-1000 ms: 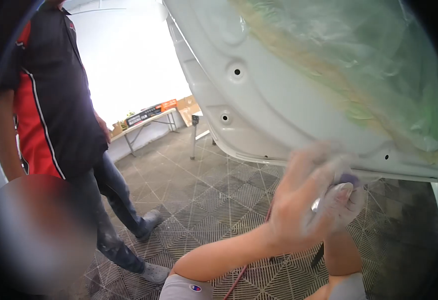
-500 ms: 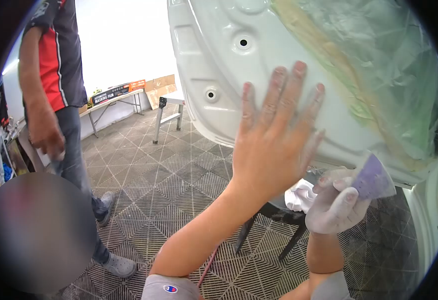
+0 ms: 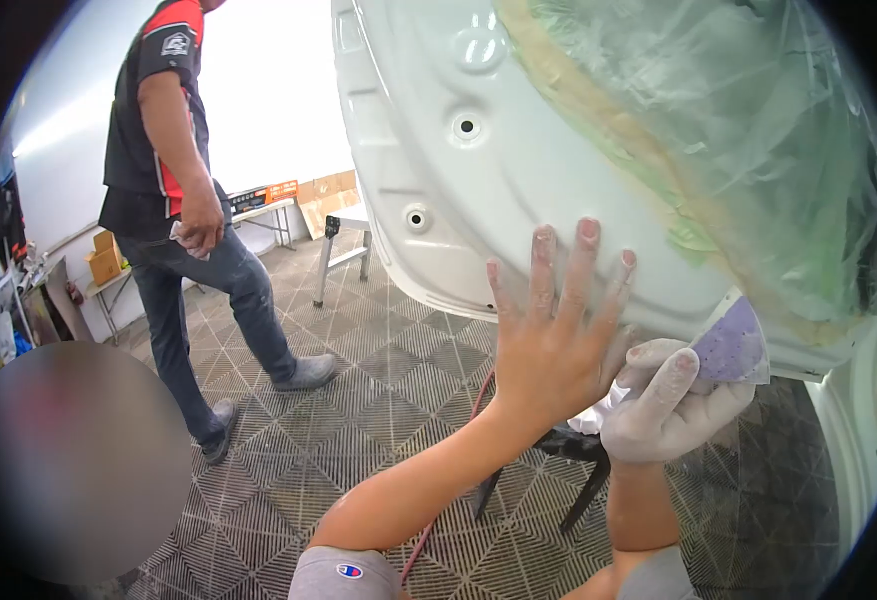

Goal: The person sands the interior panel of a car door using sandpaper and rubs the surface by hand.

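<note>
My left hand point(image 3: 558, 345) lies with its fingers spread wide and nothing in them, the palm turned to the lower part of the white door point(image 3: 568, 170); flattened like that, I judge, it puts as much skin as possible toward the surface, though from here I can't tell how firmly it presses. My right hand point(image 3: 673, 410), coated in pale powder, pinches a folded piece of purple sandpaper point(image 3: 733, 345) between thumb and fingers, near the door's lower edge, its broad end poking out past the grip, probably to keep it clear of the other palm. Clear plastic point(image 3: 748, 130) covers the upper door, edged with tape point(image 3: 648, 150), which I take as shielding. Under my hands, a white cloth point(image 3: 598, 412) sits on a black stool point(image 3: 580, 446), seemingly parked within reach.
</note>
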`<act>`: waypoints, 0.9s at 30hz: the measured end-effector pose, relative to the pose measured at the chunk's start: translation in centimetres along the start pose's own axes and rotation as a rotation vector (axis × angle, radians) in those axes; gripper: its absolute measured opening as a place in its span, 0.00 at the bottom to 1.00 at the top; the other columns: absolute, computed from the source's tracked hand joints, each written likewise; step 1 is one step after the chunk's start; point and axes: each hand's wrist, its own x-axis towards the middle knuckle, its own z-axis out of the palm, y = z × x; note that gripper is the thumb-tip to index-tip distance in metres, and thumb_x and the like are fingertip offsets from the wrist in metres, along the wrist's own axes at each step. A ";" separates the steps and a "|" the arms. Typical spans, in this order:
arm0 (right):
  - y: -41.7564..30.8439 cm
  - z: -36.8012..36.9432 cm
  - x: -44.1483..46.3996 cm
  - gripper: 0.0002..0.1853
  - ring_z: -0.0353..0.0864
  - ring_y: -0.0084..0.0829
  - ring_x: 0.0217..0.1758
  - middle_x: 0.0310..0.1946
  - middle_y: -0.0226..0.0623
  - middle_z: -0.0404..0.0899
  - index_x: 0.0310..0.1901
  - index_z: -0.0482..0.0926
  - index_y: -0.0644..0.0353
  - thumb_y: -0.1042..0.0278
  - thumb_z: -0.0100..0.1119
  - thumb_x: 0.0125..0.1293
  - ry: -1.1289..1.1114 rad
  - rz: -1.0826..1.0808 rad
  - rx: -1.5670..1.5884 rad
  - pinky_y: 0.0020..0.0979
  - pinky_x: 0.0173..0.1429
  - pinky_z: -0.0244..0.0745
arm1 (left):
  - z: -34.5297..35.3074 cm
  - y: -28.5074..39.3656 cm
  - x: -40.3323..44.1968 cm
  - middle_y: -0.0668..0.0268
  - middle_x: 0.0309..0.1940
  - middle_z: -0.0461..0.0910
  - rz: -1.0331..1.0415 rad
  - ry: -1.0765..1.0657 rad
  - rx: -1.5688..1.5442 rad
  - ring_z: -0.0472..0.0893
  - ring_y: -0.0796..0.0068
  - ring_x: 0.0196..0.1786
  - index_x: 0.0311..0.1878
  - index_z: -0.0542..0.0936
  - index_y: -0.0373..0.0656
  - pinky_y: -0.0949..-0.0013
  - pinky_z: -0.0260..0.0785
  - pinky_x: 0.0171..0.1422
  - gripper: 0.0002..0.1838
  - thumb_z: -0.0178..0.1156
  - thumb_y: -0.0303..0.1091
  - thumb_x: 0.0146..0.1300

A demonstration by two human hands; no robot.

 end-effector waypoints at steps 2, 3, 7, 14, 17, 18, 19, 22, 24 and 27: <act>-1.4 -0.3 0.0 0.23 0.67 0.18 0.19 0.24 0.34 0.77 0.69 0.52 0.71 0.71 0.44 0.80 0.014 -0.043 -0.047 0.20 0.28 0.67 | -1.9 0.4 0.2 0.44 0.81 0.53 0.059 0.019 0.029 0.49 0.31 0.82 0.77 0.67 0.49 0.20 0.33 0.76 0.36 0.57 0.50 0.68; -2.4 -0.6 -0.2 0.24 0.68 0.18 0.19 0.24 0.35 0.77 0.70 0.50 0.71 0.72 0.44 0.79 0.028 -0.076 -0.099 0.20 0.27 0.68 | -4.1 0.7 0.9 0.46 0.81 0.53 0.056 -0.025 0.028 0.50 0.34 0.82 0.77 0.68 0.51 0.21 0.33 0.76 0.35 0.57 0.50 0.68; 2.7 -2.4 0.0 0.23 0.68 0.18 0.19 0.23 0.36 0.76 0.68 0.54 0.71 0.75 0.46 0.78 -0.011 -0.116 -0.075 0.20 0.26 0.67 | -0.9 -0.4 3.4 0.50 0.82 0.53 0.031 -0.073 0.096 0.50 0.40 0.83 0.77 0.68 0.50 0.23 0.32 0.78 0.34 0.57 0.48 0.69; 0.8 -2.4 0.6 0.12 0.75 0.28 0.26 0.28 0.39 0.78 0.49 0.77 0.70 0.83 0.63 0.64 -0.122 -0.233 -0.253 0.26 0.28 0.70 | -3.3 -2.2 5.5 0.51 0.82 0.53 -0.082 0.035 0.121 0.52 0.44 0.83 0.78 0.67 0.46 0.24 0.35 0.78 0.35 0.56 0.48 0.70; -0.5 -3.3 1.9 0.14 0.77 0.30 0.32 0.37 0.46 0.80 0.48 0.77 0.67 0.84 0.65 0.61 -0.163 -0.327 -0.364 0.30 0.32 0.72 | -3.2 -3.1 5.1 0.46 0.82 0.49 -0.134 0.046 0.072 0.50 0.42 0.83 0.79 0.62 0.40 0.27 0.36 0.79 0.37 0.56 0.47 0.71; -0.8 -3.7 2.3 0.15 0.77 0.31 0.35 0.43 0.50 0.80 0.48 0.77 0.66 0.84 0.65 0.60 -0.177 -0.381 -0.446 0.31 0.35 0.73 | -3.2 -3.3 4.9 0.44 0.82 0.47 -0.132 0.058 0.064 0.49 0.39 0.83 0.79 0.60 0.37 0.28 0.36 0.80 0.39 0.56 0.46 0.71; -1.2 -3.8 2.7 0.15 0.77 0.31 0.35 0.43 0.50 0.80 0.48 0.77 0.66 0.84 0.65 0.60 -0.170 -0.366 -0.454 0.31 0.35 0.73 | -3.2 -3.5 4.7 0.41 0.82 0.46 -0.128 0.067 0.054 0.48 0.37 0.83 0.79 0.58 0.34 0.30 0.36 0.81 0.40 0.56 0.45 0.71; -0.9 -3.9 3.6 0.13 0.79 0.33 0.42 0.54 0.59 0.77 0.45 0.75 0.64 0.83 0.65 0.61 -0.127 -0.333 -0.447 0.33 0.42 0.75 | -2.8 -3.5 4.1 0.36 0.81 0.45 -0.136 0.062 0.076 0.46 0.31 0.82 0.77 0.57 0.26 0.30 0.34 0.81 0.40 0.56 0.44 0.71; -0.4 -3.3 3.4 0.13 0.81 0.34 0.43 0.55 0.63 0.77 0.47 0.72 0.64 0.82 0.63 0.63 -0.125 -0.228 -0.255 0.31 0.43 0.78 | -2.4 -3.5 3.3 0.34 0.80 0.45 -0.111 0.058 0.071 0.45 0.29 0.82 0.77 0.56 0.24 0.30 0.34 0.81 0.41 0.56 0.43 0.70; 0.3 -2.6 2.5 0.16 0.84 0.32 0.39 0.53 0.65 0.78 0.53 0.66 0.66 0.82 0.58 0.67 -0.142 -0.117 -0.025 0.27 0.41 0.80 | -1.8 -3.5 1.8 0.31 0.79 0.46 -0.067 0.073 0.079 0.45 0.26 0.81 0.75 0.56 0.21 0.30 0.32 0.81 0.43 0.57 0.43 0.67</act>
